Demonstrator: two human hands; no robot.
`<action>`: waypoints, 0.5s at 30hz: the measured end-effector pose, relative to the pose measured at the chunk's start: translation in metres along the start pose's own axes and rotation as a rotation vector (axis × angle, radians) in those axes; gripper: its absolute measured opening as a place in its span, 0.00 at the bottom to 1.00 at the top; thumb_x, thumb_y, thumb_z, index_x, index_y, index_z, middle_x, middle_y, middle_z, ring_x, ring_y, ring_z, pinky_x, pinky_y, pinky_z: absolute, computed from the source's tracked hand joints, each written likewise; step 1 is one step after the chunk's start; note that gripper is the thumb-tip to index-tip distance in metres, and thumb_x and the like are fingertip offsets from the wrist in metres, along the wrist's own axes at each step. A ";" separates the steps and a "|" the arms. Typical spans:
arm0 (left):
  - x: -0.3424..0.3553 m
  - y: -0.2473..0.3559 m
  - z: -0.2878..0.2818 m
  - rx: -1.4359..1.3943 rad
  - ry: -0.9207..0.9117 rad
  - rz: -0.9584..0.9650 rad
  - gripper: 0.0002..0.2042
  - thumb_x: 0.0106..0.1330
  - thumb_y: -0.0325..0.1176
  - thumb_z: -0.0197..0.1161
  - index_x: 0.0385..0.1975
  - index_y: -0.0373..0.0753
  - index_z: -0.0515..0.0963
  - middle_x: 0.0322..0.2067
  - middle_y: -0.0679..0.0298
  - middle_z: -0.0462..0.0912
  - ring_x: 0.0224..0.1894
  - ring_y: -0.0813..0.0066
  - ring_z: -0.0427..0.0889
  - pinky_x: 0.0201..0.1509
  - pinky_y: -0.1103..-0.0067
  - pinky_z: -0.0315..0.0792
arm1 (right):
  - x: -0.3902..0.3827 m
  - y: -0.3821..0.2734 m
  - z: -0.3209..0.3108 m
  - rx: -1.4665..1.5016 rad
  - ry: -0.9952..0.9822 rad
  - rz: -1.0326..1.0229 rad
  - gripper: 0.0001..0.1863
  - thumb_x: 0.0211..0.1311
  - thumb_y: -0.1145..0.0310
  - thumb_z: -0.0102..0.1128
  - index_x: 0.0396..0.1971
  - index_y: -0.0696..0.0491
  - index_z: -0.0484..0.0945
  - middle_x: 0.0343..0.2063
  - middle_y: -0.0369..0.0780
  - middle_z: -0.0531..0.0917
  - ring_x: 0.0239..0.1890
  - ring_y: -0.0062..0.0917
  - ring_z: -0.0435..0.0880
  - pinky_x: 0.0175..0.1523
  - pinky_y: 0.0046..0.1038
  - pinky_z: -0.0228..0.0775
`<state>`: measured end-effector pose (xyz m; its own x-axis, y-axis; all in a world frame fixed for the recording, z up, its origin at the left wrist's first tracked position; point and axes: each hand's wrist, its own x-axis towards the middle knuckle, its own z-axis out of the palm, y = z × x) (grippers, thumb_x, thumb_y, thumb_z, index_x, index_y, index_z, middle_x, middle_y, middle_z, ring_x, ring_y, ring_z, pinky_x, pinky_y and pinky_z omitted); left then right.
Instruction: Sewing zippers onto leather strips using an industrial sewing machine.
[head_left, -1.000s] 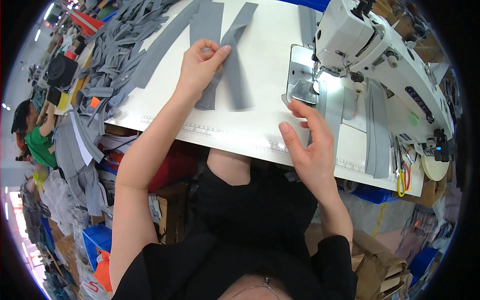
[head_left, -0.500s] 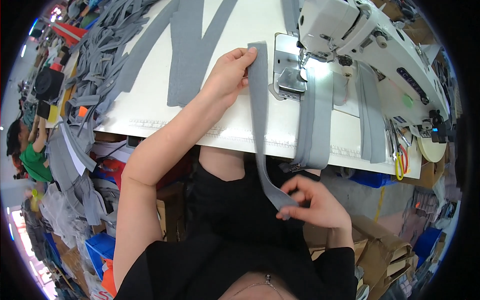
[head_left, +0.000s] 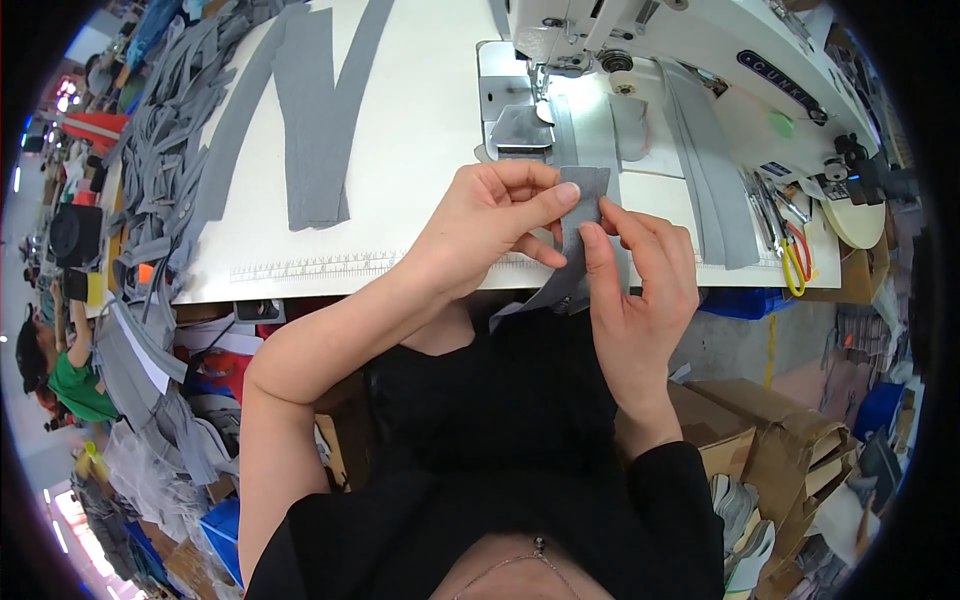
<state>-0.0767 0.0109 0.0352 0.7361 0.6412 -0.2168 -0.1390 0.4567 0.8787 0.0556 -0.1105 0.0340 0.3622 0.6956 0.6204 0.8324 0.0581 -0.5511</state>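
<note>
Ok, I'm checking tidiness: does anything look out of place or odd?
Mainly the tangled heap of grey strips at the table's left, messy against the flat strips nearby. The held strip appears to hang past the table edge, without obvious damage.

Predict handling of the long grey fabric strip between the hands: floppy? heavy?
Probably floppy: the long grey fabric strip bends toward its lower end. Likely light: it looks thin, and the left hand pinches its upper end.

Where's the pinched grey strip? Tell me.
In the head view, right of centre: the grey strip runs between the left hand and right hand, in front of the sewing machine, down past the table edge.
</note>
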 end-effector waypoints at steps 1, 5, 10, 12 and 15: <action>-0.001 0.001 0.000 -0.021 0.010 0.002 0.10 0.73 0.33 0.68 0.41 0.30 0.82 0.32 0.64 0.85 0.32 0.82 0.85 0.32 0.84 0.86 | -0.001 0.000 0.003 0.000 0.004 0.001 0.14 0.58 0.72 0.76 0.43 0.56 0.87 0.35 0.40 0.85 0.37 0.32 0.81 0.41 0.32 0.74; 0.003 0.001 0.000 0.010 -0.025 -0.032 0.10 0.74 0.35 0.67 0.39 0.32 0.82 0.33 0.66 0.84 0.31 0.82 0.84 0.33 0.85 0.85 | -0.001 -0.004 0.011 0.112 0.044 0.115 0.14 0.57 0.71 0.77 0.43 0.57 0.87 0.32 0.39 0.86 0.35 0.30 0.81 0.41 0.30 0.74; 0.009 -0.004 -0.015 0.090 -0.122 0.025 0.08 0.75 0.37 0.66 0.40 0.39 0.82 0.35 0.71 0.83 0.34 0.86 0.80 0.38 0.86 0.78 | 0.000 -0.005 0.013 0.254 -0.035 0.308 0.13 0.62 0.74 0.73 0.46 0.59 0.87 0.33 0.36 0.85 0.35 0.19 0.79 0.44 0.22 0.71; 0.010 -0.004 -0.013 0.113 -0.103 0.046 0.08 0.75 0.37 0.66 0.42 0.39 0.82 0.36 0.70 0.83 0.35 0.86 0.79 0.40 0.85 0.77 | -0.001 0.000 0.019 0.298 -0.005 0.278 0.11 0.62 0.75 0.73 0.44 0.60 0.86 0.32 0.35 0.84 0.35 0.17 0.77 0.43 0.20 0.70; 0.010 0.003 -0.007 0.146 -0.085 0.071 0.09 0.74 0.36 0.67 0.46 0.39 0.83 0.38 0.69 0.83 0.38 0.84 0.79 0.45 0.83 0.75 | 0.001 -0.003 0.023 0.352 0.063 0.299 0.07 0.59 0.74 0.75 0.37 0.57 0.87 0.29 0.36 0.85 0.32 0.25 0.78 0.41 0.27 0.70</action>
<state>-0.0744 0.0231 0.0321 0.7823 0.6110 -0.1211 -0.0990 0.3139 0.9443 0.0438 -0.0930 0.0232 0.5987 0.6743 0.4322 0.4988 0.1083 -0.8599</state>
